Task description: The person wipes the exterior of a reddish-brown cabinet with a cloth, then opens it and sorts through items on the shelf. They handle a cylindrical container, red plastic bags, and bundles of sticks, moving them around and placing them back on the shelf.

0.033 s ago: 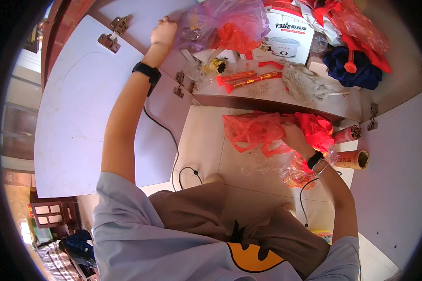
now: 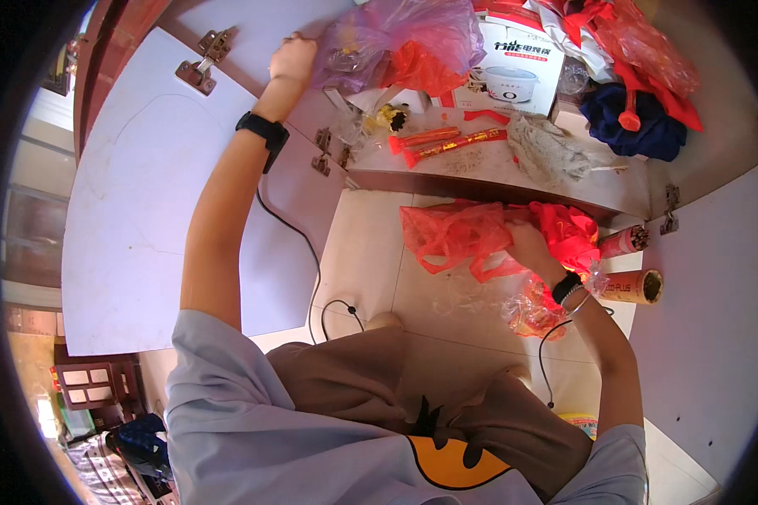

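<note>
My right hand (image 2: 531,247) reaches down to the floor in front of the cabinet, its fingers closed on a thin red plastic bag (image 2: 455,234). Part of those fingers is lost in the red folds. Shiny red wrapping (image 2: 568,234) bunches up beside that hand, with clear crinkled plastic (image 2: 537,307) under the wrist. My left hand (image 2: 293,57) is up by the cabinet's inner side wall, next to a purple plastic bag (image 2: 413,38). Its fingers are curled, and the palm side is hidden.
Two red tubes (image 2: 456,146), a grey rag (image 2: 556,150), a boxed cooker (image 2: 514,71) and dark blue cloth (image 2: 632,122) lie on the cabinet shelf. Open doors flank me, left (image 2: 152,202) and right (image 2: 716,320). A bundle of sticks (image 2: 625,241) and a cardboard tube (image 2: 636,287) sit by the right door.
</note>
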A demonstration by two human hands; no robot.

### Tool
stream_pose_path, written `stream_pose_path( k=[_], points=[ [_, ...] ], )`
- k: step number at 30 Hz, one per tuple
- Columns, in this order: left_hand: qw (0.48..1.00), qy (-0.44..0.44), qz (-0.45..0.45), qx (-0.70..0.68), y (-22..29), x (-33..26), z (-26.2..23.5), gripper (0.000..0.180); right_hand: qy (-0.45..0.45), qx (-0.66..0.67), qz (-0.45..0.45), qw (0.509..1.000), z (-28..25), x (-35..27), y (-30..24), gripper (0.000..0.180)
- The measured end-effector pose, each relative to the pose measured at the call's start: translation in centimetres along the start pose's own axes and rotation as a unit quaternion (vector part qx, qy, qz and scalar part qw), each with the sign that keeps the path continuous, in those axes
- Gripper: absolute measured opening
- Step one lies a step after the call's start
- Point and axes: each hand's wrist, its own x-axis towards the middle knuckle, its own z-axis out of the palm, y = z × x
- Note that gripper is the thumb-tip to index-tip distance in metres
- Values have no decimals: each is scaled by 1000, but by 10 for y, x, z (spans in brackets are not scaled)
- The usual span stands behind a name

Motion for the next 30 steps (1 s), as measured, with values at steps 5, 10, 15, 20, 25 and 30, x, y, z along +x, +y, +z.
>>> stream_pose_path(
  k=[5, 10, 15, 20, 25, 30],
  points=[
    [998, -24, -4, -51, -12, -7, -26, 14, 26, -6, -19, 999, -4, -1, -6, 25],
    [1000, -17, -7, -21, -16, -18, -49, 16, 36, 25, -30, 999, -7, 0, -8, 25],
    [999, 37, 8, -4, -18, -32, -88, 16, -27, 25, 15, 999, -2, -1, 1, 37],
    [992, 118, 41, -22, -31, -50, -119, 17, -48, 8, 25, 999, 8, 3, 12, 34],
    [975, 178, 63, -118, -30, -67, -140, 27, -10, 99, 17, 995, 2, 5, 8, 37],
    [899, 181, 178, -357, 26, -96, -138, 26, 62, 146, -55, 986, -22, 6, 6, 40]
  ],
)
